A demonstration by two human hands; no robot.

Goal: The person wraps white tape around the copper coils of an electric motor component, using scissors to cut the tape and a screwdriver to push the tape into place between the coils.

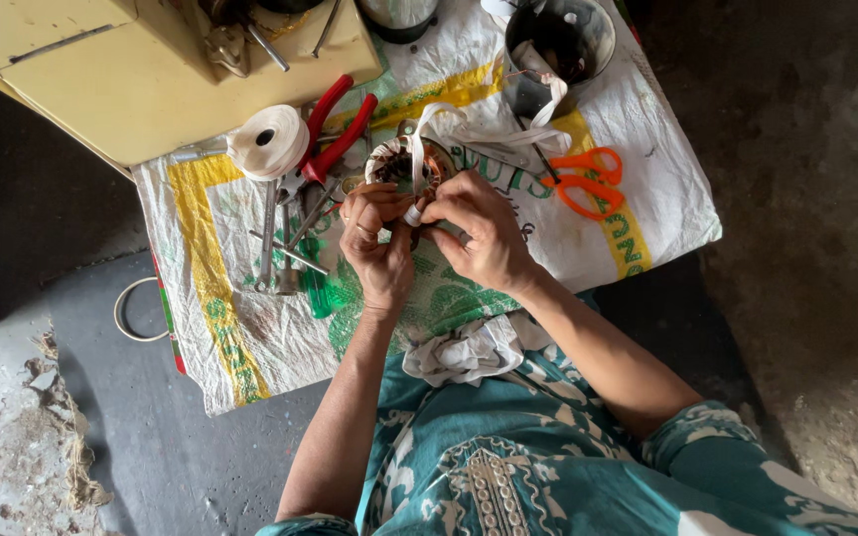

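Note:
My left hand (377, 238) and my right hand (479, 230) meet over a round motor winding (404, 164) of copper wire with a pale wrapped rim. Both hands grip its near edge. A white cloth tape (417, 149) loops up from between my fingers across the winding and trails off toward the dark pot. My left hand wears a ring. The fingertips hide the spot where the tape meets the coil.
A printed woven sack (250, 328) covers the low table. On it lie a white tape roll (268, 141), red-handled pliers (335, 134), several spanners (275, 238), orange scissors (588, 181) and a dark metal pot (560, 45). A cream-coloured box (121, 89) stands at the far left. A white ring (136, 310) hangs at the table's left edge.

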